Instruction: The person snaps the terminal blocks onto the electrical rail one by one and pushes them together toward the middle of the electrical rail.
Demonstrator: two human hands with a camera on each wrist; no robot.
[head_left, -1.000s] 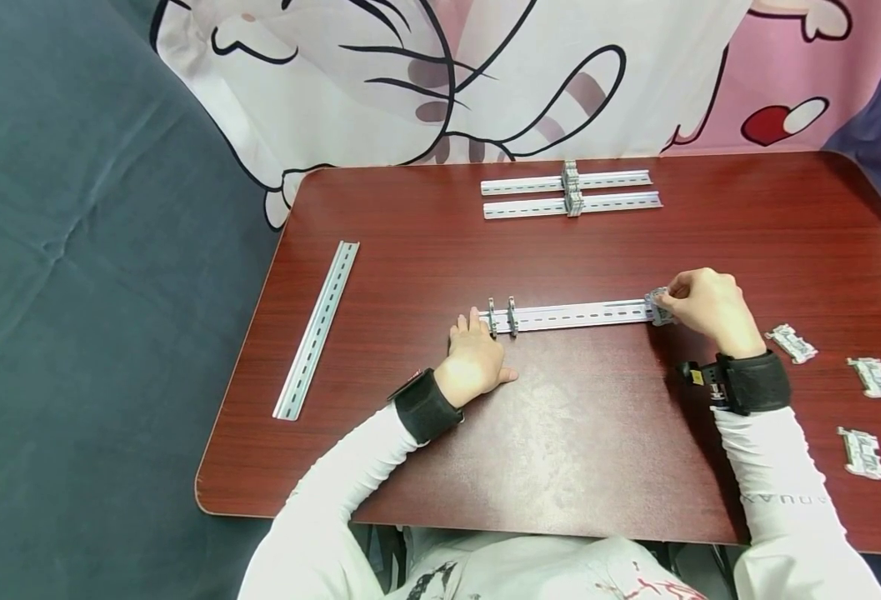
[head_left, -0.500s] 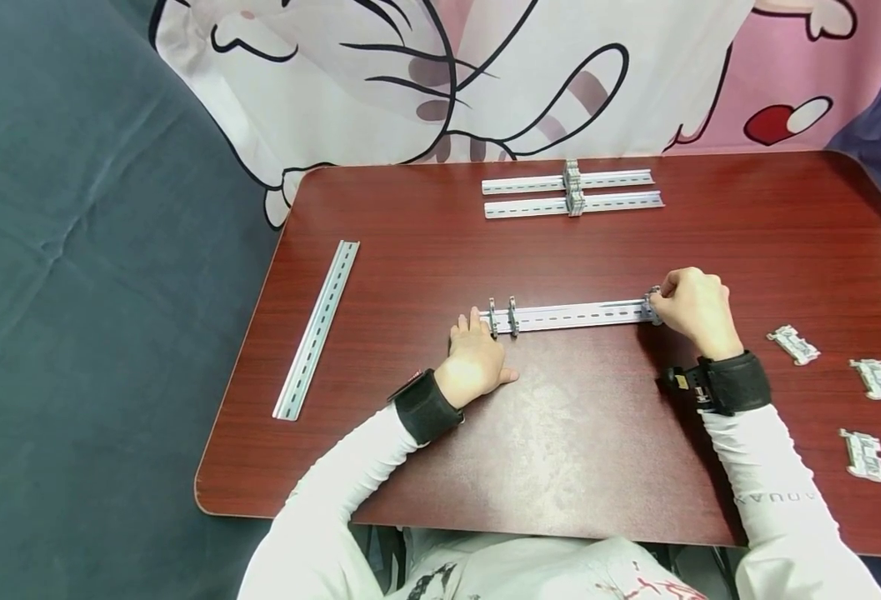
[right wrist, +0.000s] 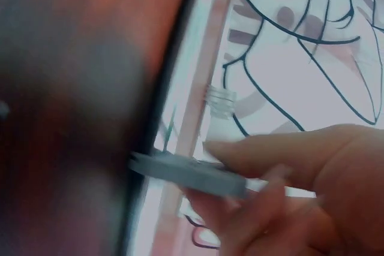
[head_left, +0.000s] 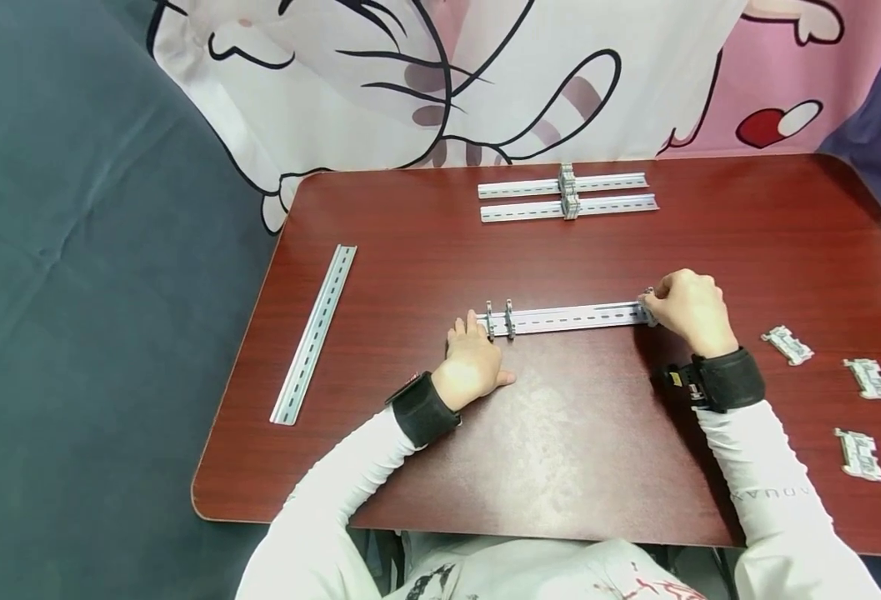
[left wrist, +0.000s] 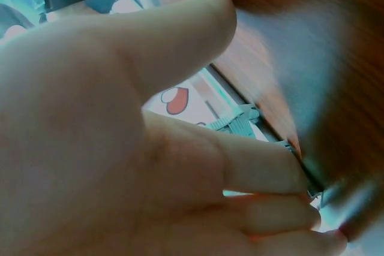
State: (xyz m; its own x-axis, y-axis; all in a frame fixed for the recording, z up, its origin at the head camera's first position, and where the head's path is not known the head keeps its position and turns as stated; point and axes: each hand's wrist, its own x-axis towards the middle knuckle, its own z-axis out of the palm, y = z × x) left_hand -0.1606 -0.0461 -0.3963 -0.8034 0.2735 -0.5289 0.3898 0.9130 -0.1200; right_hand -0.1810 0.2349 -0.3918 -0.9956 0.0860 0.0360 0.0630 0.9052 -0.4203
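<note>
A slotted metal DIN rail [head_left: 575,318] lies crosswise on the table in the head view, carrying two thin grey pieces [head_left: 510,320] near its left end. My left hand [head_left: 472,367] rests flat there, its straight fingers touching that end of the rail. At the opposite end my right hand [head_left: 689,310] pinches a grey terminal block [right wrist: 192,175] between thumb and fingers. The block sits at the rail; whether it is clipped on cannot be told, since the fingers partly cover it.
Two more rails [head_left: 518,213] with terminal blocks [head_left: 569,192] clamped mid-length lie at the back. A bare rail [head_left: 312,337] lies at the left. Three loose terminal blocks [head_left: 870,379] are spread on the right side of the table [head_left: 410,475].
My right hand has shifted a little to the left with the terminal block, along the rail's right end. The left hand has stayed in place.
</note>
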